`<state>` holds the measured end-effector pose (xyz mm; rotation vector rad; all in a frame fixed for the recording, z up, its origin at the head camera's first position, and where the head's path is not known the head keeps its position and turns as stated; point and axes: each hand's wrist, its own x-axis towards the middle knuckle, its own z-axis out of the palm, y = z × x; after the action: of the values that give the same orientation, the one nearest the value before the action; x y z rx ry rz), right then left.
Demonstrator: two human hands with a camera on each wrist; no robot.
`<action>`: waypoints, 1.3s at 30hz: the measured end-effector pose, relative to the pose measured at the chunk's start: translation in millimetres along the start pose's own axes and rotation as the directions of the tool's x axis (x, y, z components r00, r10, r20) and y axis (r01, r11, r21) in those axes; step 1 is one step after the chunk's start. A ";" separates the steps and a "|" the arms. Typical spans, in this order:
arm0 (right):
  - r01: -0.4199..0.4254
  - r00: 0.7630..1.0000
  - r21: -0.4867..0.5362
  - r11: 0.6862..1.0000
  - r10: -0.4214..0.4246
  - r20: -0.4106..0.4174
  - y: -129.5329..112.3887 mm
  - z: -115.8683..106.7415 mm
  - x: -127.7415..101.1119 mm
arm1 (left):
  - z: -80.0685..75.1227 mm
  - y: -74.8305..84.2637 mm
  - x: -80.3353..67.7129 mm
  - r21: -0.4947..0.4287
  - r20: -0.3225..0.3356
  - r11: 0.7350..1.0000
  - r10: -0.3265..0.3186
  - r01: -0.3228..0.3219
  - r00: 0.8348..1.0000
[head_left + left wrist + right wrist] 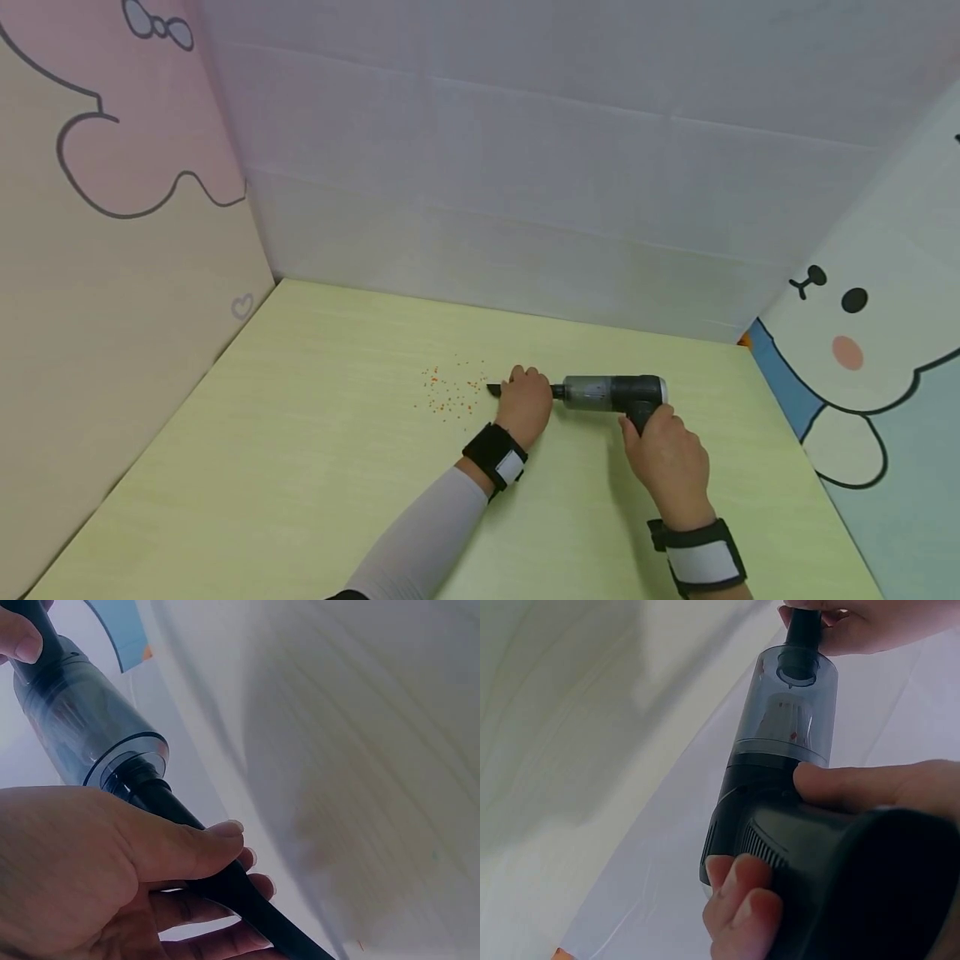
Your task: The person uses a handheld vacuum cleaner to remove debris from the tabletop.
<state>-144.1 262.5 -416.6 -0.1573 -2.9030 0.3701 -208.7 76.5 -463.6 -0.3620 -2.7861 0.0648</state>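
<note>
Handheld vacuum [596, 392] is pointing left above the far right part of the yellow table [262, 467]. My right hand [670, 460] is gripping its handle [640, 414], fingers curled round; my left hand [526, 408] is pinching its black nozzle [176, 808] between thumb and fingers. Orange crumbs [434, 380] are lying just left of the nozzle.

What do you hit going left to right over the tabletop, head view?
Scattered orange crumbs → handheld vacuum's black nozzle tip → left hand → vacuum's clear dust cup → right hand.
</note>
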 end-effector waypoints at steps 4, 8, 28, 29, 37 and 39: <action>-0.005 1.000 0.004 1.000 0.005 0.006 -1.2 -2.3 -1.8 | -2.4 0.7 -0.7 -0.019 0.046 1.000 -0.005 0.006 0.999; -0.001 1.000 -0.001 1.000 0.001 0.007 -0.8 -2.6 -2.9 | -4.6 0.4 -1.2 -0.028 0.067 1.000 -0.003 0.005 0.998; -0.022 0.998 -0.018 1.000 0.023 0.053 -1.8 -6.3 -9.2 | -9.8 3.0 -15.5 -0.011 0.020 1.000 -0.018 0.019 1.000; -0.022 0.998 -0.018 1.000 0.023 0.053 -1.8 -6.5 -9.6 | -10.1 3.1 -15.8 -0.012 0.019 1.000 -0.019 0.019 1.000; -0.001 1.000 -0.028 1.000 0.002 0.022 -3.2 -7.4 -11.3 | -12.8 2.4 -17.6 -0.023 0.026 0.999 -0.025 0.026 0.999; 0.004 1.000 -0.033 0.999 -0.003 0.019 -3.8 -7.8 -11.4 | -13.0 2.1 -17.6 -0.027 0.039 0.999 -0.027 0.028 0.999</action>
<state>-131.6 259.1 -410.5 -0.1546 -2.9290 0.3256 -187.8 74.0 -457.1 -0.3326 -2.8319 0.0272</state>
